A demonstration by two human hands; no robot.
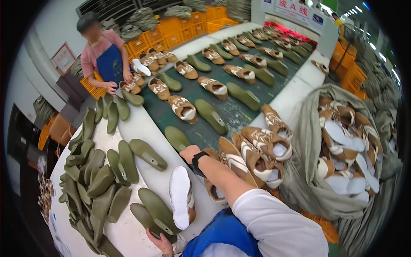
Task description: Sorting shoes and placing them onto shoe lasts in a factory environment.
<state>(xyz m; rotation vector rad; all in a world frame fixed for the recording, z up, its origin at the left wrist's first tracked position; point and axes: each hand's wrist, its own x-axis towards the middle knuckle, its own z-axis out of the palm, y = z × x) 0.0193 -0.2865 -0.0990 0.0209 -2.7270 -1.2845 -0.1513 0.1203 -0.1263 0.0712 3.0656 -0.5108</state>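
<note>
My right hand (191, 154) reaches forward to the near edge of the belt, its fingers closed round the end of a green shoe last (176, 138). Low in the picture, my left hand (160, 243) curls against the heel end of another green shoe last (147, 220), the fingers partly hidden. A second last (159, 210) lies alongside that one. Right beside the pair is a brown and white shoe (191, 210) with a white insole (180, 195) covering it. Close to my right forearm stand several brown and white lace-up shoes (257, 156).
A heap of green lasts (96, 175) covers the left of the white table (122, 233). The green belt (160, 112) carries rows of shoes and lasts. A grey cloth-lined container (299, 171) of shoes and insoles stands right. A co-worker in a blue apron (107, 60) handles shoes at far left.
</note>
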